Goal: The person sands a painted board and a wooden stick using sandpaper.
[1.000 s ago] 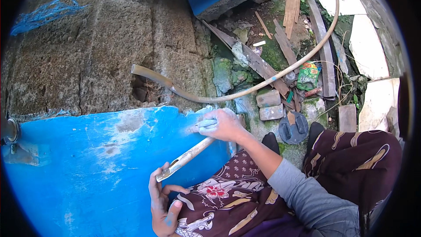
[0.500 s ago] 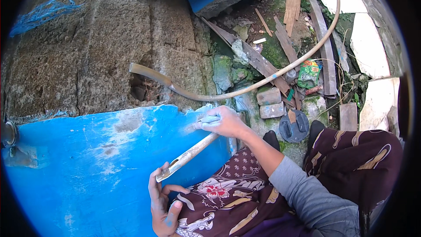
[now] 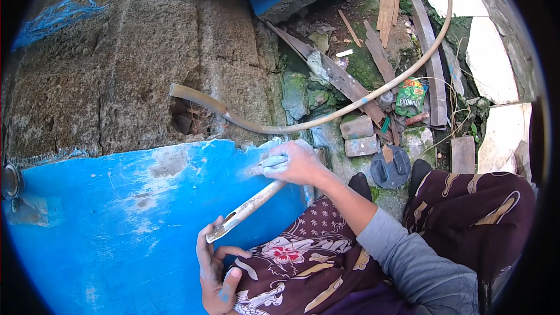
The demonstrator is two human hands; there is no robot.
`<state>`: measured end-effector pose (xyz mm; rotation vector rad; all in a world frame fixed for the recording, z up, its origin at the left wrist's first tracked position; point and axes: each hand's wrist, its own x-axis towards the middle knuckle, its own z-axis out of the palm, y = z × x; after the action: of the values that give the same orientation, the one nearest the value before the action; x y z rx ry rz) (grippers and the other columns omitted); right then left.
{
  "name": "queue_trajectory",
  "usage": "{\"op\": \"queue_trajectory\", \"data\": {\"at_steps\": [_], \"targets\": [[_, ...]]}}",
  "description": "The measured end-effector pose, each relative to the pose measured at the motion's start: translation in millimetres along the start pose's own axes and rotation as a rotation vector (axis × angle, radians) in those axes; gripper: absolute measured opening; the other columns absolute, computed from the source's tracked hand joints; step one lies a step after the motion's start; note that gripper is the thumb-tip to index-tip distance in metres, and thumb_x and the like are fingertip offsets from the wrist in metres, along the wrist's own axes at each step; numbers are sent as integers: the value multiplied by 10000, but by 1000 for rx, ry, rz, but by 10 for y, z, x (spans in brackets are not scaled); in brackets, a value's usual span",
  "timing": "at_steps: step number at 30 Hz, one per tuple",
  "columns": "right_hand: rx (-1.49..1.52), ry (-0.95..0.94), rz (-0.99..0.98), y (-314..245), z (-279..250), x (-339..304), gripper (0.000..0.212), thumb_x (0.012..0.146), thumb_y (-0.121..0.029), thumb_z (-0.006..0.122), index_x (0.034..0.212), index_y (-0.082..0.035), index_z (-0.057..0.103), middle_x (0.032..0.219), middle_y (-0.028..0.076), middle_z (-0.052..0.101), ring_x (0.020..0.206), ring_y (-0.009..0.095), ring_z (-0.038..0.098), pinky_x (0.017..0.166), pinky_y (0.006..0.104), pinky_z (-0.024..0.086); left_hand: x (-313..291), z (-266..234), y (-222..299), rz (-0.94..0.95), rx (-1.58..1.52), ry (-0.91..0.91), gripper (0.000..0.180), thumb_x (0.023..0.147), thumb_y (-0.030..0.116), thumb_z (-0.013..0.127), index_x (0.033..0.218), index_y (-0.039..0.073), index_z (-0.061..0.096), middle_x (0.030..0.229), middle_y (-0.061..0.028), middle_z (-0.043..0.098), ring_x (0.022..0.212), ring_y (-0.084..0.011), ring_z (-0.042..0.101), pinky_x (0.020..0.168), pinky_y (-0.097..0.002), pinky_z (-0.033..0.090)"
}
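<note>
My right hand (image 3: 294, 162) is closed, its dusty, blue-stained fingers pressed down at the upper edge of the bright blue painted surface (image 3: 140, 245). What it grips, if anything, is hidden, and the fingers are slightly blurred. Below that hand a whitish, stained pipe (image 3: 246, 210) slants toward the lower left, with a dark slot near its near end. Around that end sits my left hand (image 3: 216, 280), fingers apart; a fingertip appears to touch the pipe's end. Pale scuffed patches (image 3: 169, 163) mark the blue paint.
A beige hose (image 3: 326, 121) curves across the rough concrete (image 3: 134, 52) toward the upper right. Wood planks (image 3: 344, 81), bricks (image 3: 359, 137), a green packet (image 3: 411, 96) and a round dark lid (image 3: 391, 167) lie beyond my legs. Blue netting (image 3: 55, 17) rests far left.
My right hand has shifted slightly down and turned a little, its fingers still curled. The left hand and the pipe stay in place.
</note>
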<state>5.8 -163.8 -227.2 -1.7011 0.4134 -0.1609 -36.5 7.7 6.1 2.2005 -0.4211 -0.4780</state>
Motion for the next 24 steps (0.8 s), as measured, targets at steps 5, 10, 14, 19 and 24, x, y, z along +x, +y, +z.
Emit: {"op": "queue_trajectory", "data": {"at_steps": [5,10,14,19,24], "targets": [[225,-58,-30,108,147,23,356,706,-500,755,856,-177,762,852,126,722,851,350,688,810,433,536,-9,22,26,0,-27,-19,914,844,321,726,1535,-31,243,1516,-284,354,866,-242,655,587,-272,556],[-64,61,133,489,150,7,377,727,-520,752,914,-194,778,941,141,734,915,359,687,864,461,524,28,8,-13,28,-9,-42,903,856,308,717,1536,-37,234,1519,-286,348,867,-245,655,588,-272,555],[181,9,-150,68,41,-9,376,707,-448,780,883,-116,762,838,145,719,837,353,689,788,413,534,18,-60,-52,10,-17,-45,897,864,310,713,1537,-37,233,1519,-283,350,874,-244,654,592,-273,556],[260,-117,-1,162,177,33,466,718,-506,783,980,-121,773,937,161,730,905,325,696,840,412,532,10,-77,-51,27,-4,-68,901,862,312,718,1535,-37,231,1520,-281,349,881,-244,654,588,-271,555],[-125,100,112,260,74,-26,365,747,-552,739,900,-223,780,891,120,737,904,324,697,885,431,517,6,25,26,-6,-22,-37,914,858,317,720,1539,-34,222,1519,-280,351,881,-238,654,585,-270,558]]}}
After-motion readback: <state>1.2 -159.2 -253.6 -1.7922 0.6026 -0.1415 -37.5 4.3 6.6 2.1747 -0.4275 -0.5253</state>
